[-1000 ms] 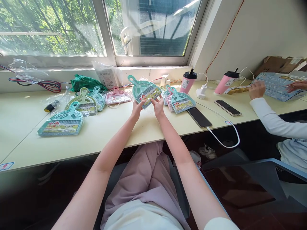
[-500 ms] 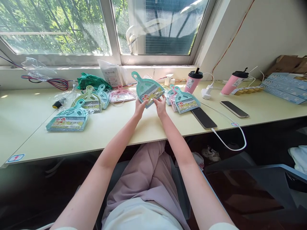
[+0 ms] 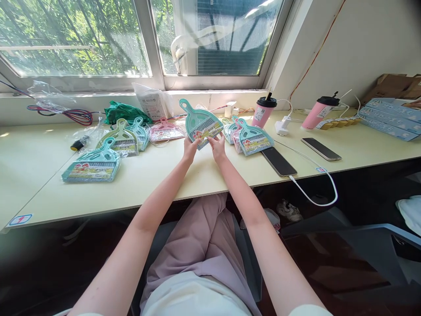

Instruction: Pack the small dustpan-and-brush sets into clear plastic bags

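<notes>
Both hands hold a teal mini dustpan and brush set (image 3: 199,120) above the table, its handle tilted up to the left. My left hand (image 3: 190,148) grips its lower left edge, and my right hand (image 3: 217,145) pinches the lower edge farther right. A printed label crosses its front. Right of my hands lie several similar sets, a teal wrapped set (image 3: 255,138) in front. On the left sit another teal set (image 3: 94,164), an olive-green set (image 3: 123,140), a further teal set (image 3: 141,133) and a pink set (image 3: 166,129).
A phone (image 3: 279,161) with a white cable and a second phone (image 3: 321,149) lie on the pale table (image 3: 148,180). Two pink cups (image 3: 263,115) with black lids stand behind. A green plastic bag (image 3: 125,113), bundled wires (image 3: 74,115) and blue boxes (image 3: 391,116) are along the back.
My hands still hold the teal dustpan and brush set in nearly the same place, its pose barely altered. The whole view has shifted slightly. Fingers now show by the blue boxes at far right.
</notes>
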`<state>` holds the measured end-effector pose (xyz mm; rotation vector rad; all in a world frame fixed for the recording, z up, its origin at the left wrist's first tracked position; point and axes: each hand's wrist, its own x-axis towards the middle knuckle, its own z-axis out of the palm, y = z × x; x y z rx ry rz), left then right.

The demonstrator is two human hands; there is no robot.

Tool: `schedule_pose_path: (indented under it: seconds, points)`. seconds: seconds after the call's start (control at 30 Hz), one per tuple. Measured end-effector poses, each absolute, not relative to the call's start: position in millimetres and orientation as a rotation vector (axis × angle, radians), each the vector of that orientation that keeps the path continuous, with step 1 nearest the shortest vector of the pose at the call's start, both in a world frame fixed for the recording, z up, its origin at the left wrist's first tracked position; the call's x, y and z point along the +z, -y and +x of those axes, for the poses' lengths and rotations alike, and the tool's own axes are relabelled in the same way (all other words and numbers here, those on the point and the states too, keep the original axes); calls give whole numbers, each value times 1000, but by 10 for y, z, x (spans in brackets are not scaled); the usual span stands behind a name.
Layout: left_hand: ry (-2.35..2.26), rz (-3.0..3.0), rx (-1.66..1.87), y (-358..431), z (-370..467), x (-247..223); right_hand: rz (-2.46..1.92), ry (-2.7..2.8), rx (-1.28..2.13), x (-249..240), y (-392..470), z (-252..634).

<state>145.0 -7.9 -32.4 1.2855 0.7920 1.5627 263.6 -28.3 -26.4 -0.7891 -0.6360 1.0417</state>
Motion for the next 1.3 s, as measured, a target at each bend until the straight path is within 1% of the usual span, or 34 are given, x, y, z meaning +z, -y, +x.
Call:
schedule_pose_path:
  seconds: [0.27,0.73,1.3]
  points:
    - [-761,1296,1476,111,1422,-278,-792,632,1044,-251,296,2686]
    - [-663,1337,1423,201,1450,-211,-771,495,1062,-167,276,2870]
    - [-639,1339,1371,278,1437,-145,-797,498,1037,-172,283,2903]
